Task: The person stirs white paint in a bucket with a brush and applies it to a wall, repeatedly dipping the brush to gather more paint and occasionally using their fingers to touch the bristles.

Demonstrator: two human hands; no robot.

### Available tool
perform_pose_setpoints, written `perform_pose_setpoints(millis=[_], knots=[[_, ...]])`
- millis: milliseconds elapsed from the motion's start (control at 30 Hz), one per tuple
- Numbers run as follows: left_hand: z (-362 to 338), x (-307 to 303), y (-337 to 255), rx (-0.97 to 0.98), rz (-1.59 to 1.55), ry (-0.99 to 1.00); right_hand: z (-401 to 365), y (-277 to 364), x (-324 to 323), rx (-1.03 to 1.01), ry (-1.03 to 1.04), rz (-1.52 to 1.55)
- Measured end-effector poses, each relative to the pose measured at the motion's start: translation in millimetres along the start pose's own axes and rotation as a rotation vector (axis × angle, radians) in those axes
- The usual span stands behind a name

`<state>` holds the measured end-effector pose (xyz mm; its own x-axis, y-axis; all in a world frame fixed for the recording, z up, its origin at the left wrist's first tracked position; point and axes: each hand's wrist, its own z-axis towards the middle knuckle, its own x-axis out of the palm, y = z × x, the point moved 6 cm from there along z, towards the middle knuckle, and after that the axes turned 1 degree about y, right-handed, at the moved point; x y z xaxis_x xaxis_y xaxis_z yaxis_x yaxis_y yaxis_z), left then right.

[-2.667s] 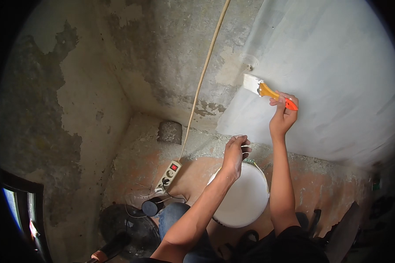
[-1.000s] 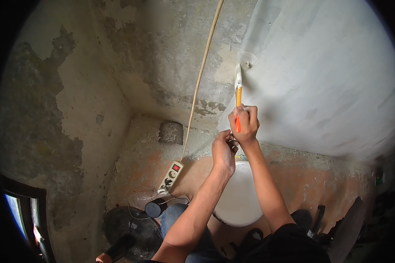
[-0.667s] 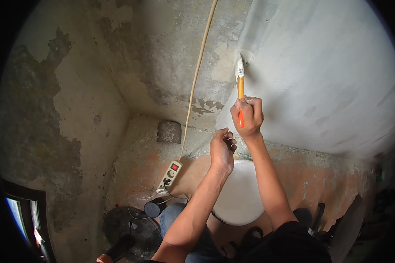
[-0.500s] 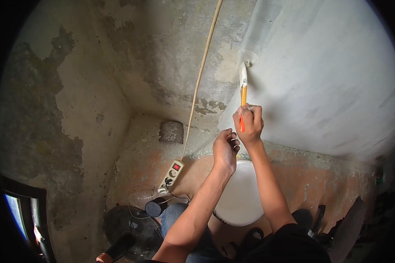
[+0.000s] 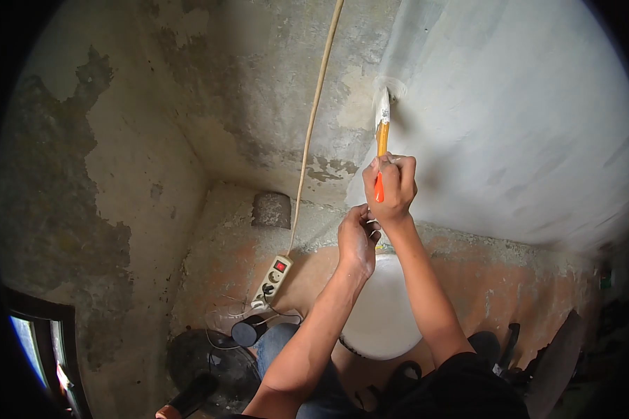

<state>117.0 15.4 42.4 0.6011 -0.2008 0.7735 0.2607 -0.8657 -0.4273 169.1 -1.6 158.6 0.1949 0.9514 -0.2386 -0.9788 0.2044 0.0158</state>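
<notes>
My right hand (image 5: pixel 391 185) is closed around the yellow and orange handle of a putty knife (image 5: pixel 382 136), seen nearly edge-on. Its blade is coated in white and points up at a small round patch of wet-looking filler (image 5: pixel 393 89) on the pale wall, where the tip seems to touch. Just below and left of my right wrist, my left hand (image 5: pixel 357 241) has loosely curled fingers with gaps between them. Nothing shows in it, and white residue marks its skin. Beneath both forearms stands a round white tub (image 5: pixel 381 314), partly hidden by my arms.
A white power strip (image 5: pixel 272 278) with a red switch hangs on a beige cable (image 5: pixel 314 105) left of my hands. Behind it are peeling walls and a dark recessed block (image 5: pixel 271 210). A black cylinder (image 5: pixel 245 332) and a dark round surface (image 5: pixel 223 373) lie lower left.
My right hand and the putty knife have moved slightly up and left, with the blade tip now over the filler patch. My left hand has barely moved.
</notes>
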Motion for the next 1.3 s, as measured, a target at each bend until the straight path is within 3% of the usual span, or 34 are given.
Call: perform_pose_setpoints(millis=[300, 433, 567, 833, 967, 1167, 1300], knots=[[6.2, -4.7, 0.3, 0.035, -0.040, 0.031, -16.6, -4.6, -3.5, 0.157, 0.120, 0.068], [3.8, -2.3, 1.3, -0.008, 0.002, 0.005, -0.1, -1.7, -11.0, 0.050, -0.066, 0.094], [3.1, -2.7, 2.5, -0.019, -0.005, -0.009, 3.4, -4.6, -5.7, 0.016, -0.030, -0.022], [2.6, -6.7, -2.3, -0.005, -0.023, -0.015, -24.6, -13.3, -8.2, 0.181, 0.122, 0.036], [3.0, -7.4, -4.1, 0.035, -0.032, -0.036, -25.3, -12.7, -19.1, 0.134, 0.090, 0.044], [-0.1, -1.0, 0.8, 0.008, -0.032, -0.017, 12.3, -3.1, -35.3, -0.138, -0.083, 0.120], [1.3, -2.3, 0.0, 0.006, -0.033, -0.023, 36.7, -16.5, -60.1, -0.081, -0.202, 0.099]])
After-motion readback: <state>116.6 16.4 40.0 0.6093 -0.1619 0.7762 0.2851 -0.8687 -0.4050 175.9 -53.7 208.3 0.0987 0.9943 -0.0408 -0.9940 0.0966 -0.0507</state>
